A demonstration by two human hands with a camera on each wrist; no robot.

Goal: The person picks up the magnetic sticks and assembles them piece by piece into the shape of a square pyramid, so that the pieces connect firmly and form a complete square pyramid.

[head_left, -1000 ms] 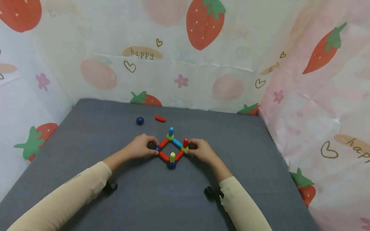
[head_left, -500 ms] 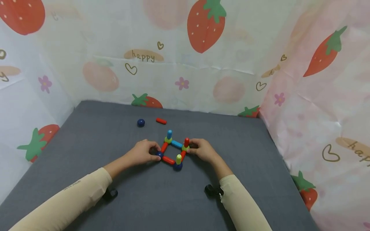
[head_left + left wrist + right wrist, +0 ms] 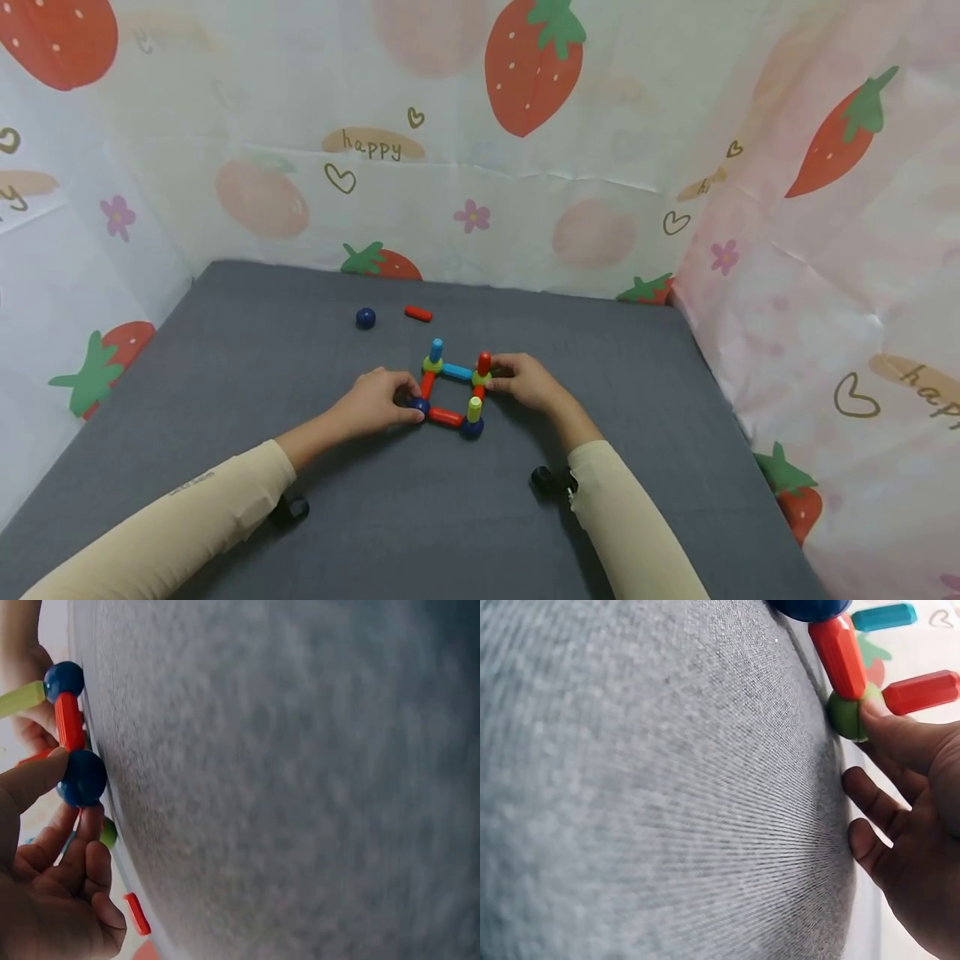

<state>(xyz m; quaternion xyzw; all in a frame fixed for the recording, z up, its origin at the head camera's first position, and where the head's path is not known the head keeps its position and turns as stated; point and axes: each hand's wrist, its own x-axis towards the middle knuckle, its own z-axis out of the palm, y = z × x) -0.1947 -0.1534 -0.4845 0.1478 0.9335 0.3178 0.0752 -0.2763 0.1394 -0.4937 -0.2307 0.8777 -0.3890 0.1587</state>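
A four-sided frame of coloured rods and balls lies on the grey cloth. My left hand (image 3: 375,402) pinches the dark blue ball (image 3: 84,778) at its near left corner between thumb and fingertips. At the far right corner my right hand (image 3: 525,383) grips a green ball (image 3: 845,715), from which a red rod (image 3: 484,363) stands up. A yellow-green rod (image 3: 474,409) rises from the near right blue ball (image 3: 472,428). On the far left green ball (image 3: 432,366) a light blue rod (image 3: 437,350) stands upright. Red rods (image 3: 446,417) and one blue rod (image 3: 457,372) form the sides.
Behind the frame lie a loose dark blue ball (image 3: 365,318) and a loose red rod (image 3: 418,313). Strawberry-print cloth (image 3: 525,208) walls the grey table (image 3: 420,517) at the back and both sides. A black device (image 3: 551,481) sits at each wrist.
The frame has turned counter-clockwise, seen from above: its near corner moved right and its left corner came nearer. My left hand moved slightly right and nearer. Both hands keep their hold.
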